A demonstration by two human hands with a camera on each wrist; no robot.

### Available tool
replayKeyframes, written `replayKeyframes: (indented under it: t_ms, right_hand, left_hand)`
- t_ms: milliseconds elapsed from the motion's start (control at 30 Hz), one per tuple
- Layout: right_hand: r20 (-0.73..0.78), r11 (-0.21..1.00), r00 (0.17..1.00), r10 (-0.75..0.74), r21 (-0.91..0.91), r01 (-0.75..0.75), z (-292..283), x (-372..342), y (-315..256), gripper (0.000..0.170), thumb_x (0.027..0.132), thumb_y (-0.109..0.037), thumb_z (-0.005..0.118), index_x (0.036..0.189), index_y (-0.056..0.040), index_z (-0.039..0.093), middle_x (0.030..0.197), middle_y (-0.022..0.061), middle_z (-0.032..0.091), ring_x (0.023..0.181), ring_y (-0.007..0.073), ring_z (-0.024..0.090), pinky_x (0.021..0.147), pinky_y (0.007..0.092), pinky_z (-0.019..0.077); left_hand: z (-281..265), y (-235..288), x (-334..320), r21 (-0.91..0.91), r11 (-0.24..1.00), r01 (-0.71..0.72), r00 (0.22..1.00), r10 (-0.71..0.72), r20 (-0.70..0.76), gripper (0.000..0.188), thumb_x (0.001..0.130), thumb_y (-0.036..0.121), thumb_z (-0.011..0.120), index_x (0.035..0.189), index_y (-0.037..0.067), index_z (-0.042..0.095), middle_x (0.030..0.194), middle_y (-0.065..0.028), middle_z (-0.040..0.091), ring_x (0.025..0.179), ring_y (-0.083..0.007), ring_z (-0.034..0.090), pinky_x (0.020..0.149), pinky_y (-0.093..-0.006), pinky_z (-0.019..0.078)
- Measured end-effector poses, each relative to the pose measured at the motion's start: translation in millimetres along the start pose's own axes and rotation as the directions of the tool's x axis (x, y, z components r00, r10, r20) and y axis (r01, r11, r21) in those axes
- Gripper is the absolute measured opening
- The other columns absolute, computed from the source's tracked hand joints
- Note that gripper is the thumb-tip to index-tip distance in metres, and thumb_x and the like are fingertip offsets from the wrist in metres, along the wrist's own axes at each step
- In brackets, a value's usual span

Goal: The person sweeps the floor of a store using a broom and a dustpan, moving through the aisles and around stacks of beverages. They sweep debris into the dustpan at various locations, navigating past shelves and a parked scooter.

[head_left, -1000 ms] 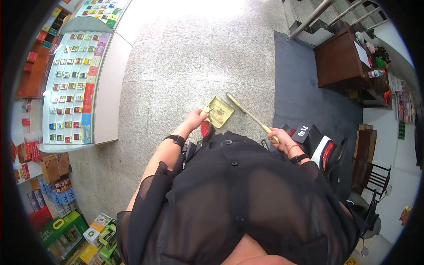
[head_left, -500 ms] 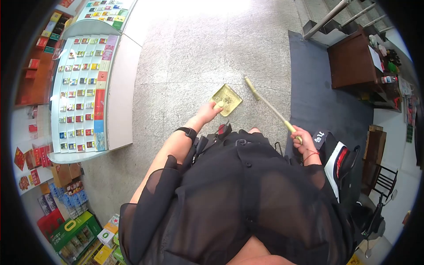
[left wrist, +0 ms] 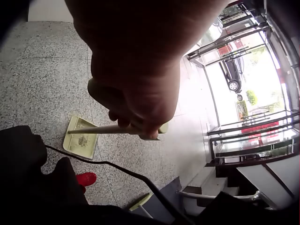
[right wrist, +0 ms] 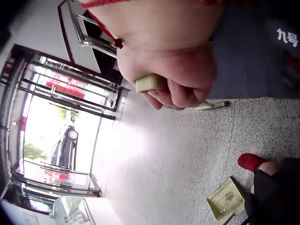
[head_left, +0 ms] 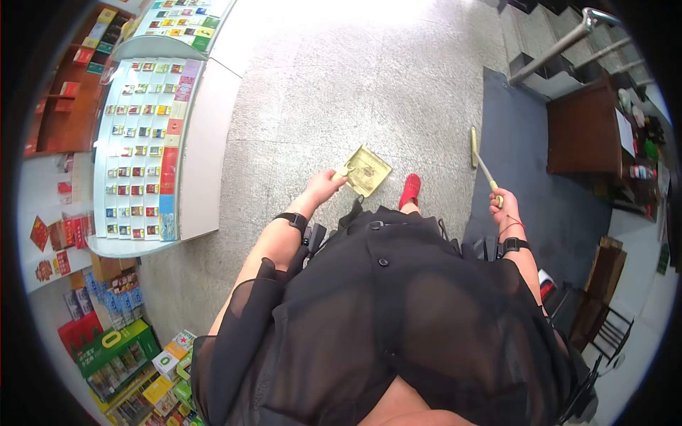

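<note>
My left hand [head_left: 325,186] grips the upper end of a pale yellow dustpan's [head_left: 364,186] long handle. In the left wrist view the handle slants from the curled fingers to the dustpan [left wrist: 86,149] low by the floor, with dark debris in its middle. On the right side, my right hand [head_left: 506,204] holds a broom [head_left: 486,170] by its pale green grip, seen as a grip end [right wrist: 151,83] in the right wrist view. The narrow broom head [head_left: 474,148] lies at the edge of the dark mat, apart from the dustpan. Its bristles are hidden.
A red shoe [head_left: 410,190] stands on the speckled floor [head_left: 298,106] beside the dustpan. Along the left runs a display case [head_left: 174,106] of small packs. At right are a dark mat [head_left: 518,135], a brown desk [head_left: 579,142] and a metal stair rail [head_left: 547,53].
The right hand has carried the broom to the right, away from the dustpan to the mat's edge. The dustpan stays in the left hand. A red shoe has come forward into view.
</note>
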State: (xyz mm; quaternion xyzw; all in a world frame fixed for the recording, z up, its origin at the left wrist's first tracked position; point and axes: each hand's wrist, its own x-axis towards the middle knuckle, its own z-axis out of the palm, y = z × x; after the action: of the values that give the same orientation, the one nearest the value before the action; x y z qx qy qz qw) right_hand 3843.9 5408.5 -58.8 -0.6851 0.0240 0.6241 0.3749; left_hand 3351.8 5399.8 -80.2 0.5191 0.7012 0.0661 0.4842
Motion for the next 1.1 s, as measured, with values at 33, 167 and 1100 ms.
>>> replayKeyframes:
  t_ms: [33, 167, 1100]
  right_hand:
    - [0.020, 1.000, 1.000, 0.010, -0.005, -0.010, 8.0, 13.5, -10.9, 0.009, 0.077, -0.009, 0.050, 0.083, -0.0074, 0.043, 0.062, 0.0031, 0.046, 0.038, 0.0053, 0.034, 0.031, 0.0176, 0.0218]
    - [0.091, 0.991, 0.993, 0.079, -0.112, -0.069, 33.1, 52.5, -28.6, 0.009, 0.074, -0.007, 0.051, 0.080, -0.0076, 0.044, 0.061, 0.0024, 0.046, 0.039, 0.0059, 0.036, 0.032, 0.0188, 0.0234]
    - [0.286, 0.962, 0.955, -0.073, -0.232, 0.143, 27.3, 57.8, -222.4, 0.062, 0.073, -0.003, 0.049, 0.132, -0.0039, 0.028, 0.065, 0.0001, 0.044, 0.043, 0.0032, 0.033, 0.035, 0.0176, 0.0224]
  left_hand:
    - [-1.1, 5.8, 7.6, 0.002, 1.000, 0.002, 1.000, -0.002, 0.015, 0.042, 0.075, 0.041, 0.059, 0.093, 0.004, 0.062, 0.077, -0.0114, 0.064, 0.074, -0.0231, 0.061, 0.069, -0.0339, 0.0459]
    - [11.8, 36.6, 42.5, -0.043, 0.999, 0.032, 0.999, -0.030, 0.041, 0.043, 0.075, 0.042, 0.058, 0.095, 0.004, 0.060, 0.079, -0.0104, 0.064, 0.076, -0.0227, 0.061, 0.071, -0.0332, 0.0456]
    - [24.0, 245.3, 228.2, -0.157, 0.981, -0.117, 0.988, 0.132, 0.084, 0.033, 0.081, 0.030, 0.060, 0.098, 0.001, 0.058, 0.072, -0.0017, 0.057, 0.064, -0.0099, 0.050, 0.058, -0.0258, 0.0416]
